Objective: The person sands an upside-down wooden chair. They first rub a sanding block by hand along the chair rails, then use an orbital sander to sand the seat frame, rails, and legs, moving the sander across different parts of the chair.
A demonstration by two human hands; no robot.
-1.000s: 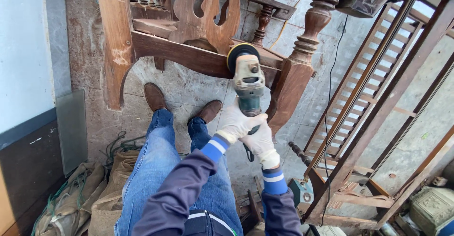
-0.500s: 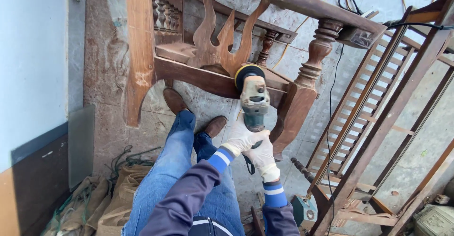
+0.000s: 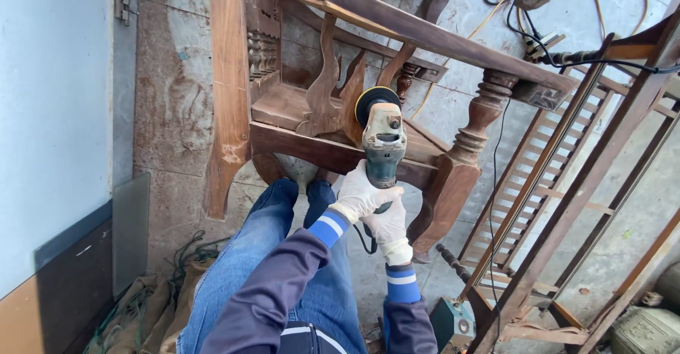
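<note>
Both my gloved hands are wrapped shut around the grinder (image 3: 383,145): the left hand (image 3: 359,197) clasps the body from the 9 o'clock side, and the right hand (image 3: 389,226) closes on the tail just under it, where the cord drops toward my lap. Compared with a second ago, the chair (image 3: 333,124) has slid lower and larger in my view and I have leaned in. The disc (image 3: 375,102), which sat against the lower rail (image 3: 319,152) then, now stands higher, at 12 o'clock from my hands, pressed up by the carved splat (image 3: 322,77) above that rail. I judge from this that the sanding has moved off the rail and onto the carving. Room is tight there: the splat's curved edges lie at 10 and 11 o'clock from the disc, the rail's edge runs just under the grinder's nose, and the turned leg (image 3: 474,131) stands near at 3 o'clock. The long top rail (image 3: 425,31) crosses above at 1 o'clock. Open room is mostly back toward me, at 6 o'clock over my jeans (image 3: 248,269). At 4 o'clock a slatted frame (image 3: 559,184) leans, well apart from the tool, and cables (image 3: 567,56) trail at 2 o'clock.
</note>
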